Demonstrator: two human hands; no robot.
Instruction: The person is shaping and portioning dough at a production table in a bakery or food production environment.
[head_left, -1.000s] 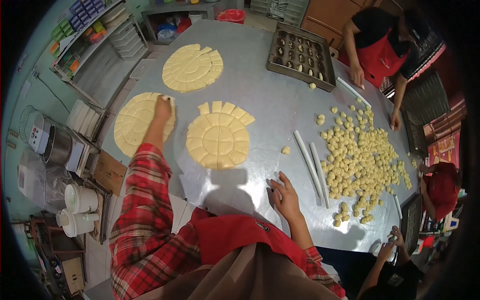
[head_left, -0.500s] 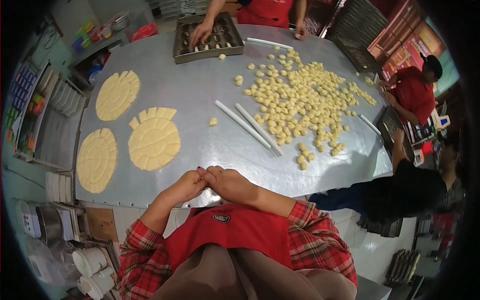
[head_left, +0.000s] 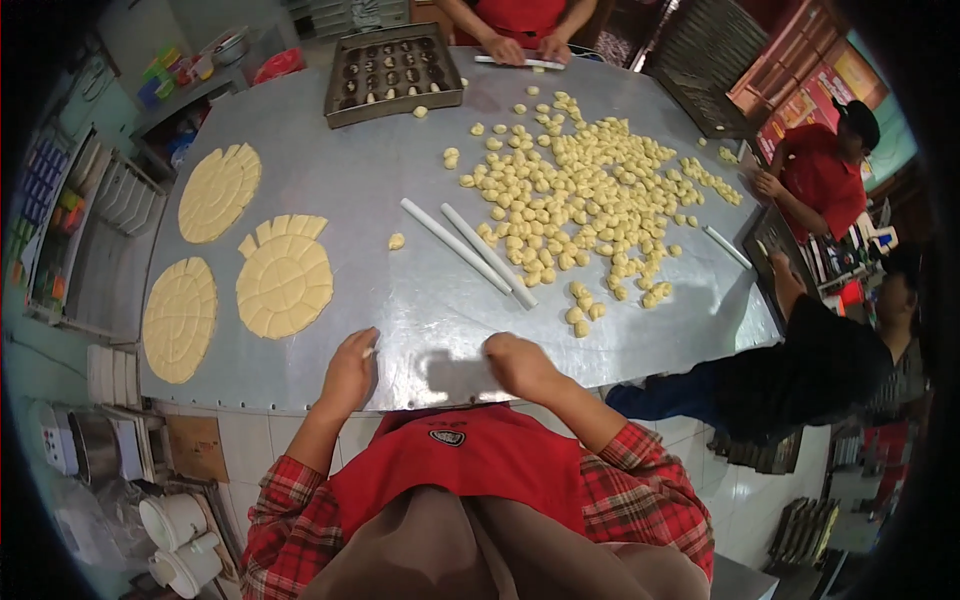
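My left hand [head_left: 352, 368] hovers at the table's near edge, fingers stretched forward and seen from the side. A small pale spot shows by its fingertips; I cannot tell what it is. Apart from it, my right hand [head_left: 522, 366] is curled into a fist with its inside hidden. Ahead lie two white rods [head_left: 457, 246], a second white rod [head_left: 489, 256] beside the first, and one small dough ball [head_left: 396, 241]. To the left is a flat dough round [head_left: 286, 276] cut into segments. A large pile of dough balls [head_left: 585, 190] spreads to the right.
Two more scored dough rounds, one dough round [head_left: 220, 193] farther back and another dough round [head_left: 180, 320] nearer, lie at left. A metal tray [head_left: 395, 75] stands at the far edge. Across the table a person's hands [head_left: 520, 48] hold a white rod. Two people work at right by dark trays [head_left: 775, 260].
My hands, clasped together before, have separated to left and right. The person opposite has moved a hand from the tray and now has both hands on a white rod.
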